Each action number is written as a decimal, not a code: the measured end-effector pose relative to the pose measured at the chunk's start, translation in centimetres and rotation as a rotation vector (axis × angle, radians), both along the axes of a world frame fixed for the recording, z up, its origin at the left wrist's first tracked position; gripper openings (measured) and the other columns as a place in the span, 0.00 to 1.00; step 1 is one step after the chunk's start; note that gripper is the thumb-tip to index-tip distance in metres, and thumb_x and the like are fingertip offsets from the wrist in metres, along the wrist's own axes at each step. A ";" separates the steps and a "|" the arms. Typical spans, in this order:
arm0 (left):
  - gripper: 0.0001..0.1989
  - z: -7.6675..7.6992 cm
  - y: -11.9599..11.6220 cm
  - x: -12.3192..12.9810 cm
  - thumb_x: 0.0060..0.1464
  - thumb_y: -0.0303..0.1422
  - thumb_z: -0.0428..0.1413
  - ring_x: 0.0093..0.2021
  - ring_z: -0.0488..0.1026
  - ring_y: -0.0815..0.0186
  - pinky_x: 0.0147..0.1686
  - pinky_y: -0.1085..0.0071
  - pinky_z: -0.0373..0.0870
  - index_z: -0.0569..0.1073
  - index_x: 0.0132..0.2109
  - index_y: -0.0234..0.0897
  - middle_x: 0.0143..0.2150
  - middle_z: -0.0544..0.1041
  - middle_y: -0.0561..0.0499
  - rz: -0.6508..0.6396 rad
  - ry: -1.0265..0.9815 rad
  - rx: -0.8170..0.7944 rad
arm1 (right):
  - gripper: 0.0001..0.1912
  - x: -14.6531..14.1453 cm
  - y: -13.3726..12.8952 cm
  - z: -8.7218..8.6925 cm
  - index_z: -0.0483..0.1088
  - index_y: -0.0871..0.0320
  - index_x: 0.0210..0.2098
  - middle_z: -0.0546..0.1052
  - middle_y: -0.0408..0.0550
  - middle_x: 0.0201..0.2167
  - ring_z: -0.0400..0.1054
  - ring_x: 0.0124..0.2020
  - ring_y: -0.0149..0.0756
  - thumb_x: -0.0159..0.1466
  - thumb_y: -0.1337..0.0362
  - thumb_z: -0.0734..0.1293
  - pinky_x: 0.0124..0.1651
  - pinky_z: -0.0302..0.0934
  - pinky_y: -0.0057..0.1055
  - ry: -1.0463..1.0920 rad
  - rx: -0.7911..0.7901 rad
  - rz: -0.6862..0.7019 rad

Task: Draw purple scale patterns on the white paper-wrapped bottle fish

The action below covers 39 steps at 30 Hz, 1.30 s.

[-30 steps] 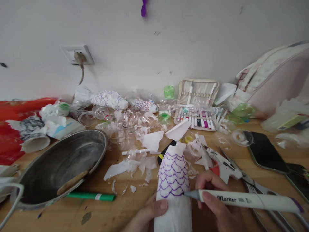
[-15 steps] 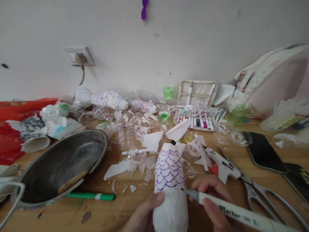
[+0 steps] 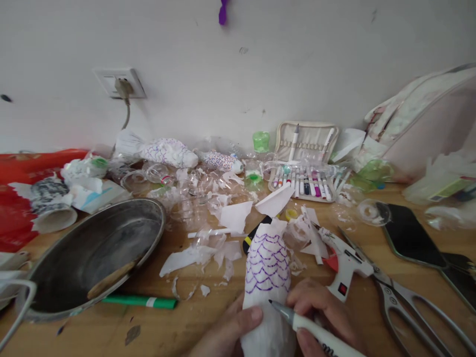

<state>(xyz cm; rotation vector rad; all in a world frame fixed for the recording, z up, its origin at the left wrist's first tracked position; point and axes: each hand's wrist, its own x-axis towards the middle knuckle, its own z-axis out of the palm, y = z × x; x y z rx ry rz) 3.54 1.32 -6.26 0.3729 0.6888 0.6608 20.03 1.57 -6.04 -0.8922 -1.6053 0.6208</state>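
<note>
My left hand (image 3: 226, 333) grips the near end of a white paper-wrapped bottle (image 3: 268, 277) with purple scale lines drawn on its far half. It lies on the wooden table (image 3: 167, 327), pointing away from me. My right hand (image 3: 323, 312) holds a grey marker (image 3: 316, 332) with its tip just off the white surface, below the lowest row of scales. Both hands sit at the bottom edge of the view.
A metal pan (image 3: 92, 253) stands at left with a green marker (image 3: 139, 301) in front of it. A white glue gun (image 3: 344, 265), scissors (image 3: 405, 302) and a phone (image 3: 407, 233) lie at right. Paper scraps, cut plastic, finished paper fish (image 3: 163, 151) and an open pen case (image 3: 305, 158) crowd the back.
The marker tip has moved left and down across the bottle, and its barrel has dropped mostly out of view. The bottle has shifted slightly; both hands keep their hold.
</note>
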 end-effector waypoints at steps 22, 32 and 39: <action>0.31 -0.1 -0.1 0.0 0.47 0.37 0.61 0.46 0.73 0.53 0.45 0.63 0.65 0.65 0.58 0.34 0.44 0.78 0.42 0.063 -0.030 -0.043 | 0.04 -1.4 -0.3 0.1 0.61 0.53 0.26 0.57 0.37 0.19 0.53 0.19 0.31 0.57 0.64 0.60 0.22 0.42 0.29 0.090 -0.055 -0.190; 0.25 -1.1 -0.1 -0.4 0.46 0.41 0.61 0.41 0.73 0.56 0.42 0.66 0.64 0.73 0.48 0.30 0.38 0.79 0.44 0.071 -0.011 -0.062 | 0.05 0.3 0.2 1.0 0.61 0.52 0.30 0.63 0.39 0.19 0.59 0.19 0.32 0.62 0.61 0.61 0.20 0.54 0.27 -0.038 -0.073 -0.080; 0.23 -0.9 -0.2 -0.3 0.45 0.40 0.62 0.38 0.73 0.59 0.40 0.68 0.65 0.73 0.47 0.30 0.36 0.79 0.45 0.095 -0.012 -0.079 | 0.08 -0.2 -0.2 0.4 0.60 0.51 0.30 0.62 0.39 0.20 0.56 0.20 0.34 0.63 0.57 0.59 0.21 0.51 0.29 -0.008 -0.146 -0.132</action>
